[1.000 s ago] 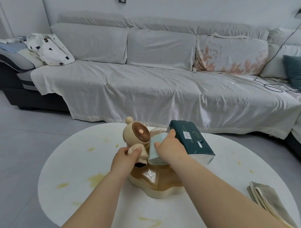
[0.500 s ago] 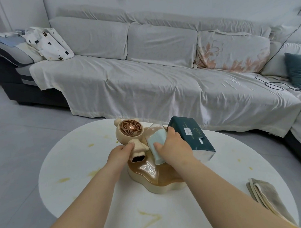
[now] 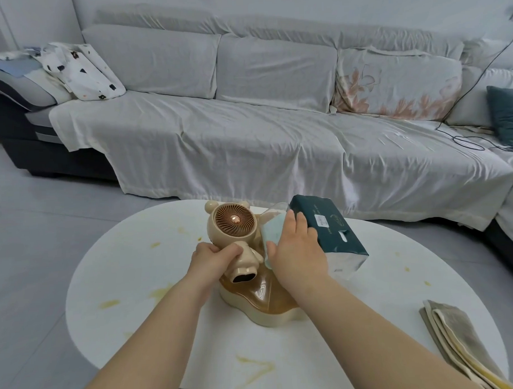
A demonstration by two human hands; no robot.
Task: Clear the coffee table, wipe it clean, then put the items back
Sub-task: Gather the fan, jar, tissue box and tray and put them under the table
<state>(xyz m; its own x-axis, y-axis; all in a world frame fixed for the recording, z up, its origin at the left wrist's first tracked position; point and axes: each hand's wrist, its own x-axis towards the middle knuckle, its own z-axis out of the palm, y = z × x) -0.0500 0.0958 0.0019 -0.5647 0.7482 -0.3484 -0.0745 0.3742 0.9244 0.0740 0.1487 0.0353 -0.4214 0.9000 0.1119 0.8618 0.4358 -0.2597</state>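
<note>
- The left hand, at centre frame, has its fingers curled tight round the stand of a cream bear-eared desk fan, which is tipped so its grille faces up towards the camera.
- The right hand, just right of it, wraps a tilted clear cup with a pale blue sleeve, thumb on the near side.
- Both items sit over a cream tray with an amber insert at the middle of the white round coffee table.
- A dark green tissue pack leans behind the right hand.
- A folded beige cloth lies at the table's lower right edge.
- Yellow stains dot the tabletop.
</note>
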